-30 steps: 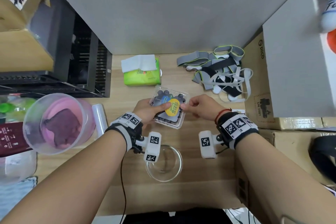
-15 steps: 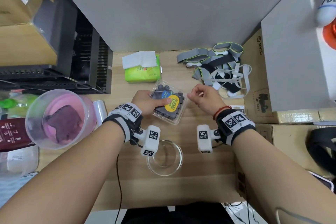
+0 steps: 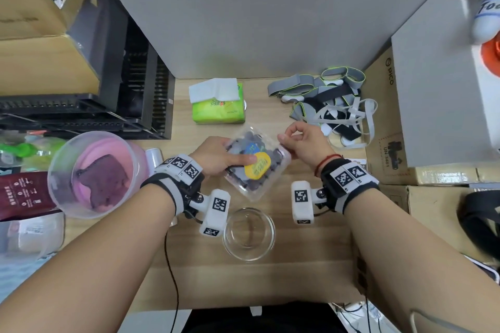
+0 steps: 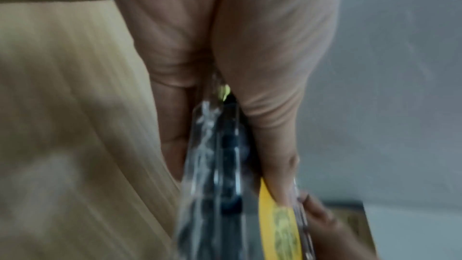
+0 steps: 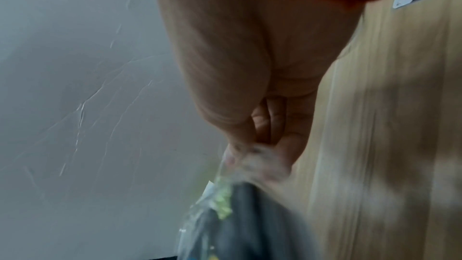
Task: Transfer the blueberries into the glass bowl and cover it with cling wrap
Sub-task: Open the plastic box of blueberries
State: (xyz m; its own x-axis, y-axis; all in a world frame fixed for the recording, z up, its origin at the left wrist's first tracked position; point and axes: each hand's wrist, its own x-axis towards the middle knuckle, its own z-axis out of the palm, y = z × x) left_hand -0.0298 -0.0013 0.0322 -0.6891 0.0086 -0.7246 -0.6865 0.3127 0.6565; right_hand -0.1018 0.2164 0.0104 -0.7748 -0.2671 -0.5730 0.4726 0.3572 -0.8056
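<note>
Both hands grip blueberry clamshell [image 3: 257, 162]; glass bowl [image 3: 248, 234] empty.

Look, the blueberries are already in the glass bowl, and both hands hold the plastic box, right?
Not quite. The head view shows the glass bowl empty; the blueberries are inside the plastic box. The left hand and right hand do hold the box.

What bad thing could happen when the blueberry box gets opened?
The left hand grips the blueberry clamshell in the air while the right hand pinches its corner. If the lid pops suddenly, berries might spill onto the table, missing the glass bowl. The box also sits behind the bowl, not over it.
</note>
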